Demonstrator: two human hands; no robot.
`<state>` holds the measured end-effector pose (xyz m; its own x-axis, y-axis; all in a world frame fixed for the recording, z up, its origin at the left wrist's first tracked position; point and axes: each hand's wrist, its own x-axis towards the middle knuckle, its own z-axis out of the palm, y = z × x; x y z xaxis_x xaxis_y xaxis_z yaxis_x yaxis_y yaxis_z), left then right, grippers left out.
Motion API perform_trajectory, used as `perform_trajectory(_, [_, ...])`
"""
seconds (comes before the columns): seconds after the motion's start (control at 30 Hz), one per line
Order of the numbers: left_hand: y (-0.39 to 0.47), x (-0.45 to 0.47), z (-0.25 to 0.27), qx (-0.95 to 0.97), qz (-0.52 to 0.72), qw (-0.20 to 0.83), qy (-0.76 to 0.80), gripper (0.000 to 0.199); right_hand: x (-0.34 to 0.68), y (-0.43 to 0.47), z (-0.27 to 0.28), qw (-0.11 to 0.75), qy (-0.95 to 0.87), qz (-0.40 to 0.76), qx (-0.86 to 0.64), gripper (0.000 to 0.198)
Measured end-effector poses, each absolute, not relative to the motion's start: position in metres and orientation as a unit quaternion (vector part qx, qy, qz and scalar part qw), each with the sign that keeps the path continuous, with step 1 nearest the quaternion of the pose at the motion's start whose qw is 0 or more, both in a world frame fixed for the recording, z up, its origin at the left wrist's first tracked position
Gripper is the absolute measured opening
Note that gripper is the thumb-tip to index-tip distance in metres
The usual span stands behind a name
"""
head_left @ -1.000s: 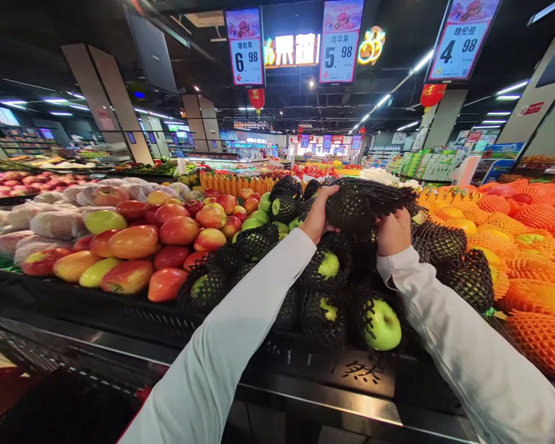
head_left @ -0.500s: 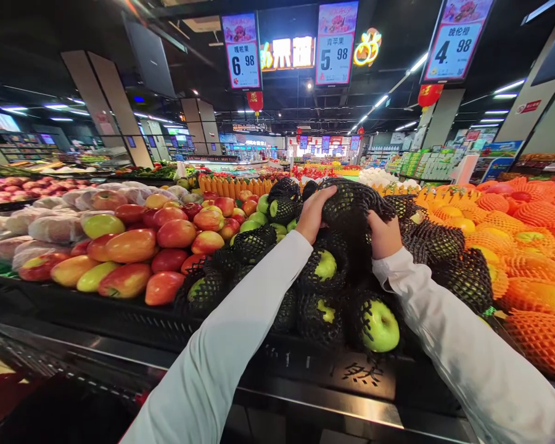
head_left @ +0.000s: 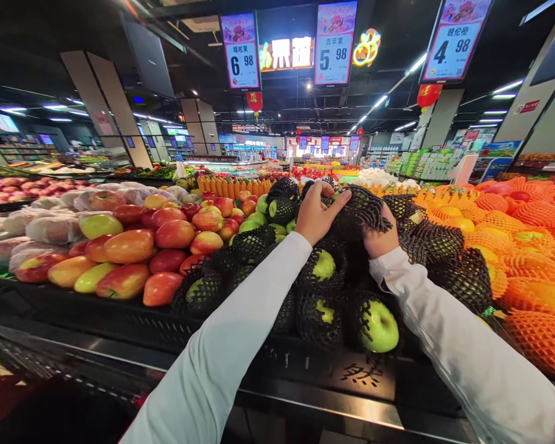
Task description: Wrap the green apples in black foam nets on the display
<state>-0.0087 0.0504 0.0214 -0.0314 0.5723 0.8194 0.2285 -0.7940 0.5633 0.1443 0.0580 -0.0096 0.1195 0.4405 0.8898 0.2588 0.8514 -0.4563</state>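
Observation:
Over the middle of the fruit stand, both hands hold a green apple in a black foam net (head_left: pixel 363 206). My left hand (head_left: pixel 318 213) grips its left side, thumb stretched across the top and fingers curled behind. Closed round its right side is my right hand (head_left: pixel 380 235), with loose net ends draping over the fingers. Most of the held apple is covered by the net. Just below are other netted green apples, among them one with a bare face (head_left: pixel 380 327) at the front edge and another one (head_left: pixel 324 265) higher up.
Red and yellow apples (head_left: pixel 129 246) are piled on the left, beside wrapped fruit (head_left: pixel 50 225). Oranges in orange nets (head_left: pixel 531 253) fill the right. A black crate rim (head_left: pixel 120 308) and a metal edge (head_left: pixel 324 404) run along the front. Price signs (head_left: pixel 335 46) hang overhead.
My left hand has turned, its thumb sliding right over the netted apple. My right hand has shifted slightly left and its fingers now sit under the net's end. The apple has turned a little.

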Motion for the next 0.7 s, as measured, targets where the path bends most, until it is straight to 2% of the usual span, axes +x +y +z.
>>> perform_trajectory(0.13, [0.050,-0.010,0.023,0.712,0.659,0.048,0.237,0.027,0.144,0.053,-0.009,0.713,-0.651,0.066,-0.253,0.060])
perform_trajectory(0.23, [0.053,-0.010,0.022,0.710,0.670,0.023,0.215,0.031,0.142,0.050,-0.007,0.717,-0.647,0.076,-0.249,0.058])
perform_trajectory(0.4, [0.059,-0.012,0.022,0.624,0.741,0.108,0.222,0.044,0.136,0.048,-0.005,0.738,-0.613,0.126,-0.250,0.054])
perform_trajectory(0.57, [0.057,-0.014,0.025,0.566,0.770,0.196,0.219,0.046,0.130,0.037,-0.001,0.730,-0.603,0.171,-0.272,0.051])
perform_trajectory(0.7, [0.056,-0.012,0.026,0.560,0.753,0.279,0.203,0.045,0.125,0.032,0.002,0.749,-0.579,0.180,-0.269,0.034])
